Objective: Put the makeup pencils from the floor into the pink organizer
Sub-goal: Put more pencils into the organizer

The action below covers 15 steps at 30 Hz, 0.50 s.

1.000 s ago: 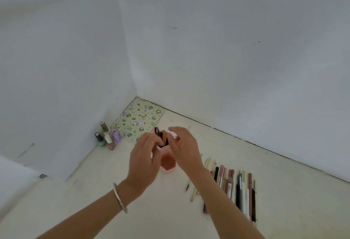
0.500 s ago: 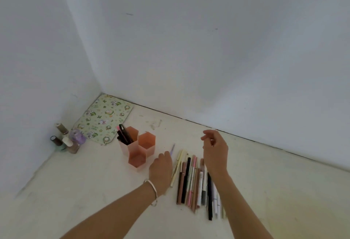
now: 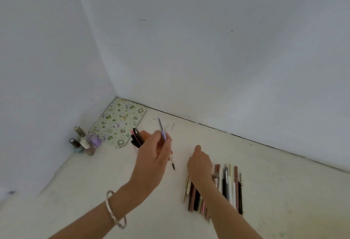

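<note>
Bare floor (image 3: 284,191) right of pencils (image 3: 230,185); bottles (image 3: 83,142) crowd left wall.

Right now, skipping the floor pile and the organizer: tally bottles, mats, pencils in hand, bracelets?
bottles: 4
mat: 1
pencil in left hand: 1
bracelet: 1
Total: 7

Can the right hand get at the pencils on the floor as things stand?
Probably yes: the right hand hovers over the near end of the pencil row, empty as far as shows, with nothing between. The left hand is off to the side.
</note>
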Each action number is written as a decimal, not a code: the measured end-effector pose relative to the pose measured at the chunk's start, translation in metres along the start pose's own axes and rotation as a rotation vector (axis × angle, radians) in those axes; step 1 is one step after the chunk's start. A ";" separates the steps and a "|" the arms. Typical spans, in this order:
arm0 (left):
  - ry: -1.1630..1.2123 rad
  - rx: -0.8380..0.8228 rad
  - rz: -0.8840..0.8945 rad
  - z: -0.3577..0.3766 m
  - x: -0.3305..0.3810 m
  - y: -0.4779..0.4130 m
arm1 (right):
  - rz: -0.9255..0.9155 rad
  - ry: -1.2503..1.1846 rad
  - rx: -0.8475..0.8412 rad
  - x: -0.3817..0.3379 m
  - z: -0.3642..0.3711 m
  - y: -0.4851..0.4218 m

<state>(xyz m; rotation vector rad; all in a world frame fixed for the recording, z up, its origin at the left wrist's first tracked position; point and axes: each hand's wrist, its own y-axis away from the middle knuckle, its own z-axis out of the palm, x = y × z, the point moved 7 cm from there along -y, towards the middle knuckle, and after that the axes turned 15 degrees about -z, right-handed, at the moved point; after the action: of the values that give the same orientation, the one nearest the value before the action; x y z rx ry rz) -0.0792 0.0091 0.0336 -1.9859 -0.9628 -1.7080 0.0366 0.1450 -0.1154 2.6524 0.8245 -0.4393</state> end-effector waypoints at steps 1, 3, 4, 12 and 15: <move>0.010 0.035 0.009 -0.007 0.001 0.001 | 0.007 -0.044 -0.003 -0.001 0.001 -0.001; 0.029 0.116 0.035 -0.024 0.001 -0.002 | 0.024 -0.158 0.001 0.000 -0.004 -0.002; 0.041 0.158 0.058 -0.035 0.002 -0.006 | 0.034 -0.221 0.027 0.001 -0.011 -0.004; -0.030 0.438 0.161 -0.102 -0.018 -0.054 | -0.031 -0.684 0.463 -0.014 -0.117 -0.015; -0.245 0.385 0.141 -0.088 -0.039 -0.054 | -0.112 -0.883 0.627 -0.044 -0.135 -0.008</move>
<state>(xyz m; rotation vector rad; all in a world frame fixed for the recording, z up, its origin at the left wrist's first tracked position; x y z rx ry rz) -0.1821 -0.0208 0.0062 -1.9718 -1.1052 -1.1229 0.0230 0.1834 0.0209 2.4399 0.5812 -1.9710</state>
